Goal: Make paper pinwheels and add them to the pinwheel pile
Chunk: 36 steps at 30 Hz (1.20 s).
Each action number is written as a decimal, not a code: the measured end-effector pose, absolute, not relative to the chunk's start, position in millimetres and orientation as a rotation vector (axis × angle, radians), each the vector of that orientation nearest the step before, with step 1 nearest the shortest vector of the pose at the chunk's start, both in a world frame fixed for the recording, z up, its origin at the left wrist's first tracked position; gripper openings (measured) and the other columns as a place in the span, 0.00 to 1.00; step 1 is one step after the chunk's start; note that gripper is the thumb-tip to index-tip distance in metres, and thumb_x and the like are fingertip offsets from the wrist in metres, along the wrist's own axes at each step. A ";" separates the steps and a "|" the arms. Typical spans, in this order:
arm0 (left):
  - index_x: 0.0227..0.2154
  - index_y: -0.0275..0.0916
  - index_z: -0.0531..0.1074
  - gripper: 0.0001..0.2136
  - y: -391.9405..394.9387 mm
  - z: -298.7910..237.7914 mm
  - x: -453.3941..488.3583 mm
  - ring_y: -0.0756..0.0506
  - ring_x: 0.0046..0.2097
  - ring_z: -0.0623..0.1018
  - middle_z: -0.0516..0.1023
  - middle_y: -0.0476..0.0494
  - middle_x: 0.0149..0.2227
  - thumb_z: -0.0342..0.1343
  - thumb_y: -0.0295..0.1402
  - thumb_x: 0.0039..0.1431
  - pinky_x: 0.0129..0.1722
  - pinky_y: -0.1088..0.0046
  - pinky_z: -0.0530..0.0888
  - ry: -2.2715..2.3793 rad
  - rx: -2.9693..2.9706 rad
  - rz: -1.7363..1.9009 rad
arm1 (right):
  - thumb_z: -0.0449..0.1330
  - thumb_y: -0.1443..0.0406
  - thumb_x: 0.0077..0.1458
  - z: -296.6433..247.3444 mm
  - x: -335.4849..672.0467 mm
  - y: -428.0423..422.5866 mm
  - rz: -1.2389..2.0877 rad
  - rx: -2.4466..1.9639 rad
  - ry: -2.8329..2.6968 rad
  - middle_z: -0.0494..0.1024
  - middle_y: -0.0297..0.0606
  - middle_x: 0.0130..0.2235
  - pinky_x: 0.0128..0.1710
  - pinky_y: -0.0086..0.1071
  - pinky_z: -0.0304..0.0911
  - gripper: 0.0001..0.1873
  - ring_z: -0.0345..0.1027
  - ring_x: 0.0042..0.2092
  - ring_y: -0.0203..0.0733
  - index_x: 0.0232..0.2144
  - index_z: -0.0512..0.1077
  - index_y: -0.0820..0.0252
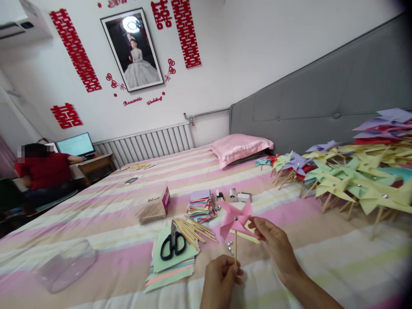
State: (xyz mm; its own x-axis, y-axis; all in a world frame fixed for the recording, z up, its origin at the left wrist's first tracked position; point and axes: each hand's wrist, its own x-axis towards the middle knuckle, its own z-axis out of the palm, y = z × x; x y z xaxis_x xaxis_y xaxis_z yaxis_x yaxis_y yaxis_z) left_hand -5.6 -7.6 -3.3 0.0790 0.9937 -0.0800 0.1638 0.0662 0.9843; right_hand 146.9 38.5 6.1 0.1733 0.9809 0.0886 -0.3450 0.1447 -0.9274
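A pink paper pinwheel (236, 219) on a thin wooden stick stands upright in front of me. My left hand (222, 274) pinches the lower part of that stick. With its fingertips, my right hand (270, 236) grips the right-hand blade of the pinwheel. Small silver pins (229, 248) lie on the sheet just left of the stick. Left of my hands, black-handled scissors (173, 243) rest on a pile of coloured paper sheets (170, 274). Loose wooden sticks (195, 229) fan out beside the scissors. A yellow paper piece (247, 235) is partly hidden behind the pinwheel.
Many finished pinwheels (357, 180) crowd the right side by the grey headboard (315, 94). Farther back are a stack of cut paper (201, 206), a box of sticks (154, 208), small boxes (240, 196) and a pink pillow (243, 148). A clear container (67, 266) lies left. A person sits at a desk.
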 end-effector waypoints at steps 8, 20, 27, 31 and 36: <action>0.27 0.32 0.70 0.10 -6.5 1.8 -7.6 0.50 0.22 0.73 0.76 0.42 0.25 0.53 0.35 0.48 0.22 0.77 0.61 1.339 1.264 1.098 | 0.63 0.61 0.41 0.2 141.2 38.5 1.305 -0.999 -0.995 0.72 0.32 0.22 0.22 0.26 0.53 0.10 0.57 0.22 0.33 0.26 0.74 0.62; 0.28 0.32 0.71 0.10 -6.8 1.2 -7.1 0.50 0.22 0.73 0.76 0.42 0.26 0.52 0.36 0.50 0.21 0.77 0.62 1.287 1.313 1.088 | 0.61 0.60 0.44 -1.4 127.2 25.4 1.466 -0.774 -1.398 0.74 0.35 0.24 0.29 0.29 0.60 0.11 0.66 0.26 0.38 0.25 0.73 0.63; 0.29 0.31 0.72 0.10 -7.9 3.7 -5.7 0.51 0.22 0.73 0.76 0.43 0.25 0.52 0.35 0.51 0.22 0.77 0.62 1.264 1.326 1.090 | 0.60 0.63 0.45 0.1 126.5 25.0 1.469 -0.727 -1.395 0.71 0.33 0.20 0.25 0.28 0.58 0.09 0.63 0.24 0.35 0.22 0.72 0.64; 0.27 0.31 0.72 0.10 -7.9 4.4 -5.0 0.50 0.22 0.73 0.75 0.43 0.25 0.53 0.35 0.51 0.21 0.78 0.61 1.262 1.344 1.086 | 0.61 0.63 0.44 -1.7 126.6 24.7 1.465 -0.756 -1.400 0.71 0.32 0.21 0.25 0.28 0.59 0.08 0.64 0.24 0.36 0.23 0.72 0.64; 0.28 0.31 0.72 0.10 -7.2 1.6 -4.3 0.51 0.22 0.72 0.75 0.43 0.24 0.53 0.35 0.50 0.21 0.78 0.63 1.256 1.343 1.110 | 0.60 0.61 0.45 -5.4 126.3 25.3 1.412 -0.781 -1.429 0.71 0.33 0.21 0.25 0.27 0.58 0.10 0.64 0.24 0.36 0.22 0.71 0.64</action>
